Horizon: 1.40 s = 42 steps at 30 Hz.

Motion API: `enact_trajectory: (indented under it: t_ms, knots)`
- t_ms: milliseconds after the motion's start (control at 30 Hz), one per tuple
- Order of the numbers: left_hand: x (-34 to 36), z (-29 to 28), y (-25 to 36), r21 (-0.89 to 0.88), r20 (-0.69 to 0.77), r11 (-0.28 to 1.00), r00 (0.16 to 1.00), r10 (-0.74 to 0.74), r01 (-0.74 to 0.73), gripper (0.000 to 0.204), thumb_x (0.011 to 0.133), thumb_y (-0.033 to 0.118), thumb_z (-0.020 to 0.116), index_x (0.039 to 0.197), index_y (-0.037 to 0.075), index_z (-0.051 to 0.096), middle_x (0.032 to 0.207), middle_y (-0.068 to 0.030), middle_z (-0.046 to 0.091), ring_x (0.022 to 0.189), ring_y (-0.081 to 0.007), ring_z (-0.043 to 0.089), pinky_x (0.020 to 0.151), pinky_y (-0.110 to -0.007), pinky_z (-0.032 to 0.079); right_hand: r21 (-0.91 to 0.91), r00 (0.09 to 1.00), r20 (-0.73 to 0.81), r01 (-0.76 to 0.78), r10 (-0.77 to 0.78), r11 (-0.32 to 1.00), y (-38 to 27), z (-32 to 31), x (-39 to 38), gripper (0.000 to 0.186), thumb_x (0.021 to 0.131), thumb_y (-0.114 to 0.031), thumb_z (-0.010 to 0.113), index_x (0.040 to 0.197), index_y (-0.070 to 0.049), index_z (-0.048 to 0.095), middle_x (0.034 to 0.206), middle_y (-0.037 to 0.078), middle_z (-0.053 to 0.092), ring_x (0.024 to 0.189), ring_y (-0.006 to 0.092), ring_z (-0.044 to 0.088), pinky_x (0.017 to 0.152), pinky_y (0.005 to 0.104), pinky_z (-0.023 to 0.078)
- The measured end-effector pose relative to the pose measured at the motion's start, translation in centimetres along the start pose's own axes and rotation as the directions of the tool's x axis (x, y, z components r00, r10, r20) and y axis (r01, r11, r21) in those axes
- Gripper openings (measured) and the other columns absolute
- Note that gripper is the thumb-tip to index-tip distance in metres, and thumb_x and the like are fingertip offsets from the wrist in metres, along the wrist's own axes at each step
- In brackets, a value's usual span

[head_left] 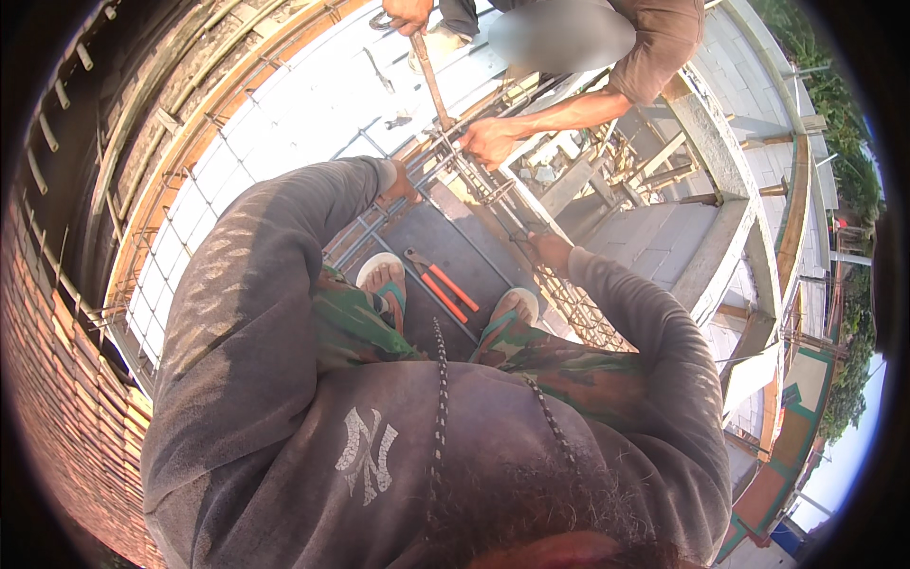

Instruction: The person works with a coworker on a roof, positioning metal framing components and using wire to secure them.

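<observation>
Outdoors, rebar (pixel 485 182) crosses grey boarding (pixel 431 235) near block walls (pixel 654 242).

Two wearer's hands (pixel 401 182) (pixel 550 252), two co-worker's hands (pixel 488 142) (pixel 408 13), one orange-handled cutter (pixel 457 291), two sandals (pixel 391 287) (pixel 534 307), two drawstrings (pixel 442 389) (pixel 550 417)

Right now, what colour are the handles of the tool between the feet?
The handles are orange-red, clearest in the head view.
</observation>
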State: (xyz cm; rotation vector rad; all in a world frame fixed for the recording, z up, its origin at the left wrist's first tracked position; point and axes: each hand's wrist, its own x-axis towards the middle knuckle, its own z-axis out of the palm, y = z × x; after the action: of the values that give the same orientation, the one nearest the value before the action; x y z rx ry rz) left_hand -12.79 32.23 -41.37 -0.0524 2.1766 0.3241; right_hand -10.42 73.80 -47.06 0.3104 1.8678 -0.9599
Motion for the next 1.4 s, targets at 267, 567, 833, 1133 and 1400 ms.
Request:
enact_trajectory:
  t_ms: [267, 567, 833, 1133, 1400]
  knots:
    - [0.6, 0.6, -0.7, -0.087, 0.02, 0.995, 0.999, -0.04, 0.042, 0.069, 0.079, 0.056, 0.075, 0.104, -0.009, 0.071, 0.082, -0.0173, 0.069, 0.066, -0.0272, 0.068, 0.057, -0.04, 0.054, -0.367, 0.991, 0.069, 0.135, -0.118, 0.92, -0.8, 0.1, 0.0, 0.051, 0.106, -0.041, 0.039, 0.093, 0.0, 0.065, 0.081, 0.013, 0.062, 0.071, 0.0257, 0.057, 0.07, 0.0399, 0.045]
    - [1.0, 0.8, -0.8, -0.016, 0.009, 1.0, 1.0, -0.026, 0.026, 0.069, 0.083, 0.067, 0.063, 0.074, -0.001, 0.074, 0.067, -0.0119, 0.07, 0.072, -0.024, 0.07, 0.079, -0.041, 0.054, -0.348, 0.995, -0.004, 0.093, -0.1, 0.933, 0.1, -0.1, 1.0, 0.056, 0.105, -0.046, 0.038, 0.098, 0.002, 0.065, 0.087, 0.015, 0.064, 0.081, 0.0261, 0.057, 0.077, 0.042, 0.044]
    - [1.2, 0.7, -0.7, 0.033, 0.015, 0.999, 1.0, -0.021, 0.021, 0.068, 0.084, 0.067, 0.062, 0.063, 0.002, 0.072, 0.066, -0.0103, 0.07, 0.07, -0.0232, 0.069, 0.078, -0.041, 0.054, -0.186, 0.999, -0.033, 0.009, -0.015, 0.982, -0.3, 0.3, 0.7, 0.053, 0.103, -0.048, 0.045, 0.095, 0.0, 0.065, 0.085, 0.011, 0.061, 0.076, 0.0218, 0.052, 0.072, 0.0389, 0.043]
    - [1.3, 0.7, -0.7, 0.038, 0.033, 0.999, 0.999, -0.019, 0.017, 0.066, 0.083, 0.064, 0.065, 0.068, 0.0, 0.072, 0.066, -0.0105, 0.07, 0.065, -0.0233, 0.068, 0.071, -0.039, 0.054, -0.299, 0.995, 0.015, 0.096, -0.096, 0.949, -0.4, 0.1, 0.9, 0.054, 0.104, -0.047, 0.043, 0.091, 0.001, 0.065, 0.077, 0.011, 0.06, 0.07, 0.0223, 0.052, 0.068, 0.0397, 0.043]
    - [1.8, 0.4, -0.7, 0.027, 0.035, 1.0, 0.999, -0.003, 0.002, 0.066, 0.084, 0.063, 0.064, 0.072, -0.001, 0.073, 0.065, -0.0107, 0.07, 0.064, -0.022, 0.069, 0.068, -0.039, 0.055, -0.19, 0.996, 0.009, 0.094, -0.094, 0.977, 0.1, -0.2, 1.2, 0.054, 0.102, -0.049, 0.044, 0.091, 0.0, 0.065, 0.076, 0.01, 0.058, 0.071, 0.0224, 0.053, 0.069, 0.0397, 0.044]
